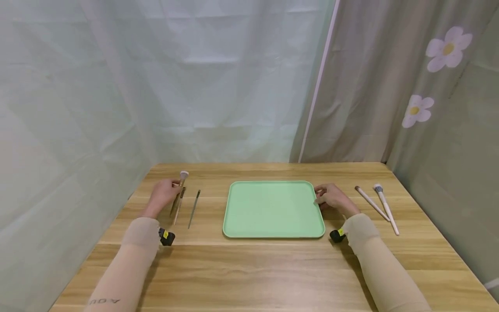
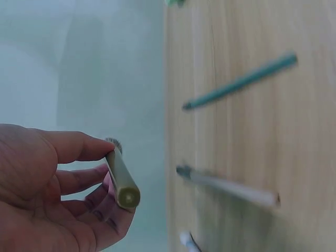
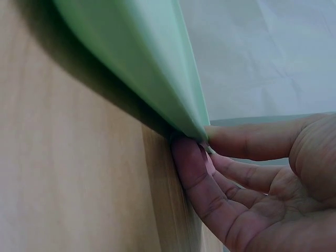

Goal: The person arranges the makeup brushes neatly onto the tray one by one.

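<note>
My left hand [image 1: 163, 194] pinches a makeup brush [image 1: 183, 177] with pale bristles, held up off the table at the left. The left wrist view shows the butt of its gold-toned handle [image 2: 124, 184] between thumb and fingers. Beside that hand lie a thin brush with a pinkish handle [image 1: 178, 211] and a slim teal brush [image 1: 193, 209]. A light green tray [image 1: 273, 208] lies in the middle of the table. At its right edge my right hand [image 1: 331, 197] grips the rim, thumb on one side and fingers curled under, as the right wrist view shows.
To the right of the tray lie two makeup brushes, one with a dark tip [image 1: 371, 203] and one with a grey-white tip [image 1: 387, 211]. They meet near their handle ends. Curtains [image 1: 226, 86] hang behind the wooden table [image 1: 249, 273] and along its sides.
</note>
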`<state>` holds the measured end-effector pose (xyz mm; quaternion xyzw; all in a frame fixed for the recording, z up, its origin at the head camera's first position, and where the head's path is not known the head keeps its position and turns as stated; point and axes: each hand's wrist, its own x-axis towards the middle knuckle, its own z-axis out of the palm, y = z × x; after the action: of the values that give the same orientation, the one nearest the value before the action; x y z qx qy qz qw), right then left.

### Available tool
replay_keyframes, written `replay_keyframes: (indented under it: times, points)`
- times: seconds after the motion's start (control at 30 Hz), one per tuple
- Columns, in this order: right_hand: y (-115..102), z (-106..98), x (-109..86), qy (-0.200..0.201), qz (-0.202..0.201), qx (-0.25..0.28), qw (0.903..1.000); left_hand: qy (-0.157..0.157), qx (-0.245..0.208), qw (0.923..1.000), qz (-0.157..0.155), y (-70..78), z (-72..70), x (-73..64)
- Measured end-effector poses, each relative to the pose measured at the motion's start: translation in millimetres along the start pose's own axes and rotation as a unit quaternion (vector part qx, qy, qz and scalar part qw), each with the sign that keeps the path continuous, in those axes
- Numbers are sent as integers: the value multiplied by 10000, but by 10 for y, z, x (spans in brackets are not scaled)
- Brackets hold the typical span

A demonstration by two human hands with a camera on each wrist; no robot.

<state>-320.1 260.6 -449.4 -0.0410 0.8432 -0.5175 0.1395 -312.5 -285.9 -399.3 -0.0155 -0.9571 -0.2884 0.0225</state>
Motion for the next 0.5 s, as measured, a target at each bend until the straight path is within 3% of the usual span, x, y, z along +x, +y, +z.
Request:
replay_keyframes:
  times: [0.5]
  points:
    - [12,23,10,25,5,42,10000,-250,-123,9994,225,450,309,134]
